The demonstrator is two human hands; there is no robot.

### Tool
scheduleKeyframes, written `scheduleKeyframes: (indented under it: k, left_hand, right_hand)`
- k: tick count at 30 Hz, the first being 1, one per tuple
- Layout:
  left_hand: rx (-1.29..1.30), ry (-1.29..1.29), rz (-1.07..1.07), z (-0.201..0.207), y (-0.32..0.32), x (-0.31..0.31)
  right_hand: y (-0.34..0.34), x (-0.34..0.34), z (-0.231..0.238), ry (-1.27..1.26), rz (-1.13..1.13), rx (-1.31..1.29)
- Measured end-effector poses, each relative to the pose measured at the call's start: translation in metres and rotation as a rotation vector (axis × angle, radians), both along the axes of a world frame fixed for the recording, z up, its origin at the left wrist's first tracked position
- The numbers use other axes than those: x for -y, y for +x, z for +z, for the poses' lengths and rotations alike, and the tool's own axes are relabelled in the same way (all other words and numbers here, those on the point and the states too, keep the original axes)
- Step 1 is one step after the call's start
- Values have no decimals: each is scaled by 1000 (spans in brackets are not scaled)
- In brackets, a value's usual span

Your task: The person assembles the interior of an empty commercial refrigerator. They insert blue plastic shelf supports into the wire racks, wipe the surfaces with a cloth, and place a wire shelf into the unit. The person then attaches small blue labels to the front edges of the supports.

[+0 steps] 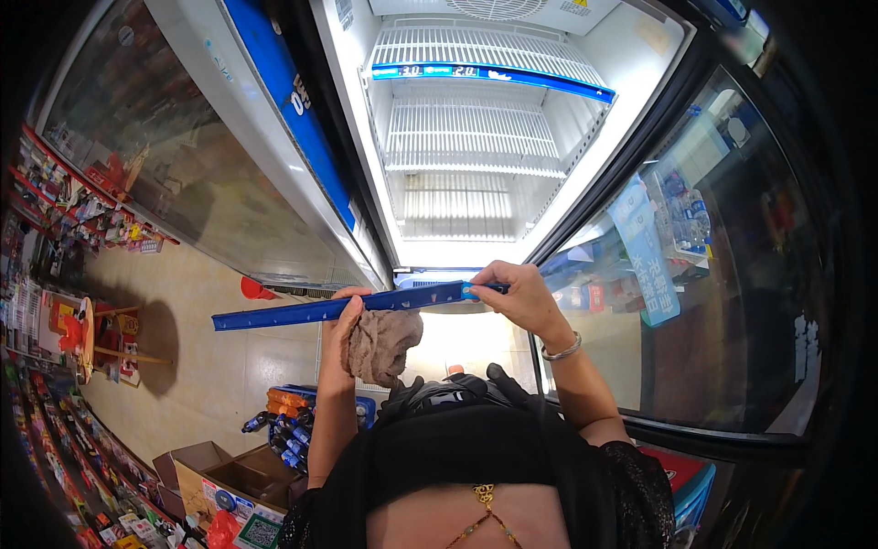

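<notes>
A long blue shelf label strip (302, 315) stretches across in front of me, slightly tilted, its right end higher. My left hand (341, 331) is closed around its middle, and a crumpled brown cloth (386, 346) hangs from the same hand below the strip. At the right end, my right hand (518, 299) pinches the strip with thumb and fingers beside a small light-blue label (469, 291). Beyond my hands stands a lit white fridge (471, 206) with white wire shelves (471, 135). A similar blue strip (494, 80) with price tags runs along the front of its upper shelf.
To the right, the fridge's glass door (732, 274) stands open. Another glass door with a blue panel (288, 110) is at left. Cardboard box (229, 476), bottles (291, 437) and a small stool (90, 339) are on the tiled floor. Packed goods shelves (55, 439) line the far left.
</notes>
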State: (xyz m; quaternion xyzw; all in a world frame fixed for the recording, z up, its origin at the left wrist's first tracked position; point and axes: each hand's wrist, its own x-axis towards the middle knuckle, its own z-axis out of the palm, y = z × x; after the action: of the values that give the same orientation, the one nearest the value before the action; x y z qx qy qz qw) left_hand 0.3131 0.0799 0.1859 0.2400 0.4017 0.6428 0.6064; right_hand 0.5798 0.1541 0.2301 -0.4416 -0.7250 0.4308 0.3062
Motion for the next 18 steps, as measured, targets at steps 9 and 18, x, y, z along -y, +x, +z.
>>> scheduleKeyframes:
  k: [9, 18]
  left_hand:
    - [11, -21, -16, -4, -2, 1]
    - [52, -33, -92, -13, -2, 1]
  right_hand:
    - [-2, -1, -5, 53, 48, -7]
    - [-20, -7, -17, 38, 156, -71]
